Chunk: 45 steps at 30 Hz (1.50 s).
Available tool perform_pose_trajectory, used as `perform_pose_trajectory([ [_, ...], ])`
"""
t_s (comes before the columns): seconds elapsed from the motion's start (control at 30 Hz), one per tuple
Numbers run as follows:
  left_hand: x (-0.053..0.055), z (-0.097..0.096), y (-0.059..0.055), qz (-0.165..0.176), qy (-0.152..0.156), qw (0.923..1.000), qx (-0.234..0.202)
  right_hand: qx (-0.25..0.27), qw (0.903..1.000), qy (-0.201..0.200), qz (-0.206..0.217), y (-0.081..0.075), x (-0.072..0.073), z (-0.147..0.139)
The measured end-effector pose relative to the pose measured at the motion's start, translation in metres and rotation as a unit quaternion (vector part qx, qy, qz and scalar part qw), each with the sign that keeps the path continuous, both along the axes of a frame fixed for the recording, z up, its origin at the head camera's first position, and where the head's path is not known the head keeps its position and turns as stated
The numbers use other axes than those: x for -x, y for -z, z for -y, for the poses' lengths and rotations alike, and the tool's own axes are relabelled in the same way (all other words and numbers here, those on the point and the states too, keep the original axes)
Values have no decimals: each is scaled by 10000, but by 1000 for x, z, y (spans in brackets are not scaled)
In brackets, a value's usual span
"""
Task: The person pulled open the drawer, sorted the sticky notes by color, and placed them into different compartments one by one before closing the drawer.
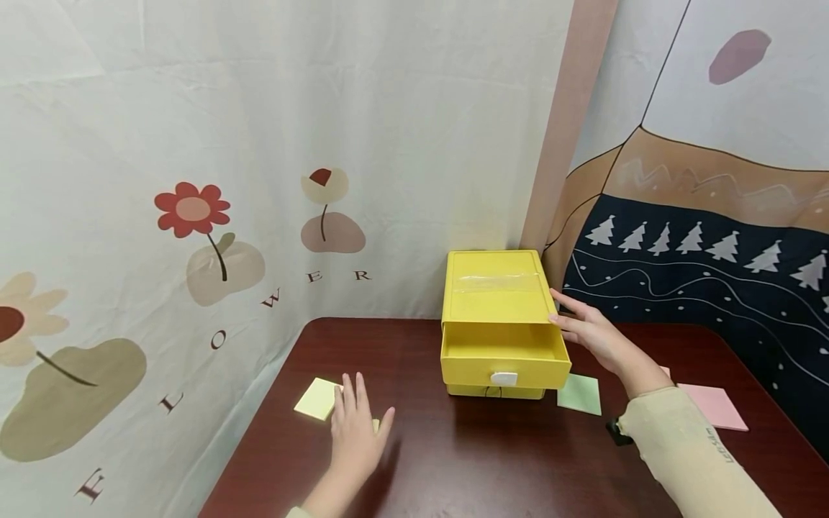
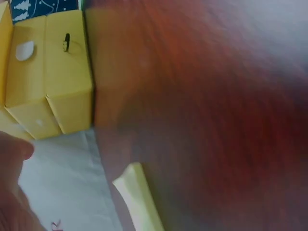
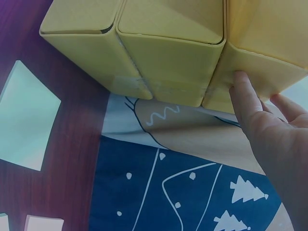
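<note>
A yellow drawer box (image 1: pixel 495 288) stands at the back of the table, its upper drawer (image 1: pixel 495 370) pulled partway out. That drawer's front carries a white knob (image 1: pixel 504 378). My right hand (image 1: pixel 592 334) touches the box's right side near the top with extended fingers; the right wrist view shows its fingertips (image 3: pixel 240 79) against the wall of the box. My left hand (image 1: pixel 358 432) is over the table's left part, fingers straight and holding nothing. Beside it lies a pale yellow sticky note pad (image 1: pixel 317 398). Another yellow pad, partly hidden behind the hand, appears in the left wrist view.
Right of the box lie a green sticky note pad (image 1: pixel 579 394) and a pink one (image 1: pixel 714 406); the right forearm partly covers another pink piece (image 1: pixel 666 371). A printed curtain (image 1: pixel 401 144) hangs behind the dark red table (image 1: pixel 505 467). Clear tape (image 1: pixel 495 282) crosses the box top.
</note>
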<state>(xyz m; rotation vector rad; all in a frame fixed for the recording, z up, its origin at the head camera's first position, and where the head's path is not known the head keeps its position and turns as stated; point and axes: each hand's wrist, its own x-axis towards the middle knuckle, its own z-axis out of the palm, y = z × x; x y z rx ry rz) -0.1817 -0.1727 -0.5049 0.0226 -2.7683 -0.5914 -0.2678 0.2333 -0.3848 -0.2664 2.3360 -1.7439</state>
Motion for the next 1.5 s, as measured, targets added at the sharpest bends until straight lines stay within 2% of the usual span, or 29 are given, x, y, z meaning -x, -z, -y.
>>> perform_pose_trajectory([
  [0.1, -2, 7, 6, 510, -141, 9984, 174, -35, 10000, -6, -22, 1, 1, 0],
  [0.3, -7, 17, 13, 1137, -338, 9926, 267, -54, 10000, -36, -70, 1, 2, 0],
  [0.4, -8, 22, 14, 1389, -421, 9892, 215, -30, 9999, -62, -105, 0, 1, 0],
  [0.57, -9, 29, 14, 1603, -487, 9854, 304, -24, 9998, -106, -136, -1, 1, 0],
  [0.77, -9, 33, 12, 1740, -572, 9826, 307, -48, 9998, -111, -163, -1, 1, -1],
  [1.1, -12, 35, 13, 1701, -617, 9825, 446, -35, 9998, -99, -145, -3, 0, -1],
  [1.5, -7, 37, 14, 1601, -532, 9856, 153, -63, 9999, -36, -93, 0, 1, -1],
])
